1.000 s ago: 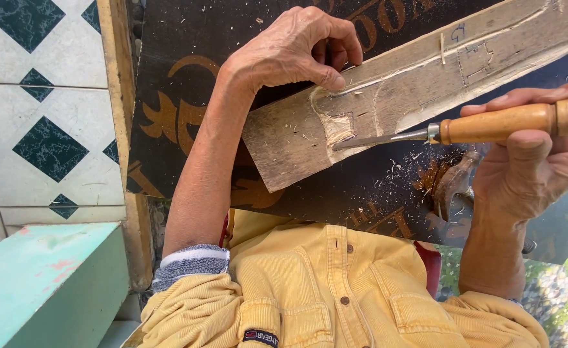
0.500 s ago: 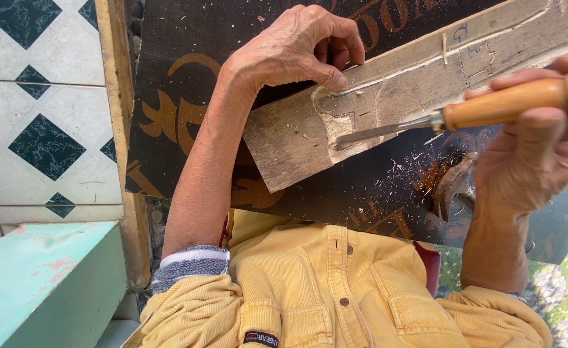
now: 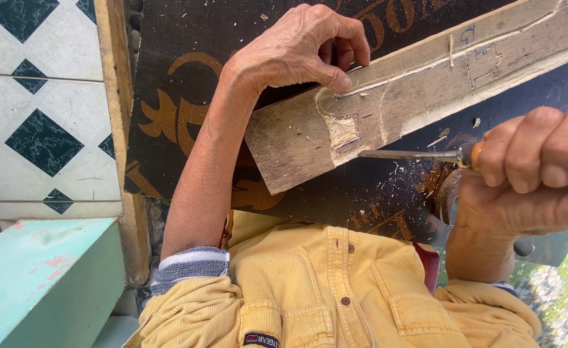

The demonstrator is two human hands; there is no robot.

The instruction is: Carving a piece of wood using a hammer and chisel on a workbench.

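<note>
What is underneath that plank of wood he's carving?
The wooden plank lies on a dark board with orange markings, scattered with wood shavings. The left hand pins the plank; the right hand holds a chisel. The board directly beneath the plank is hidden.

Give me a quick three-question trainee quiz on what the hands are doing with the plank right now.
1. True or false: the left hand holds down the wooden plank.
2. Pick one: the right hand grips A) a hammer, B) a chisel, C) a saw.
3. Fill in: the chisel's blade points toward a carved ___ near the plank's end.

Key: 1 true; 2 B; 3 notch.
</note>
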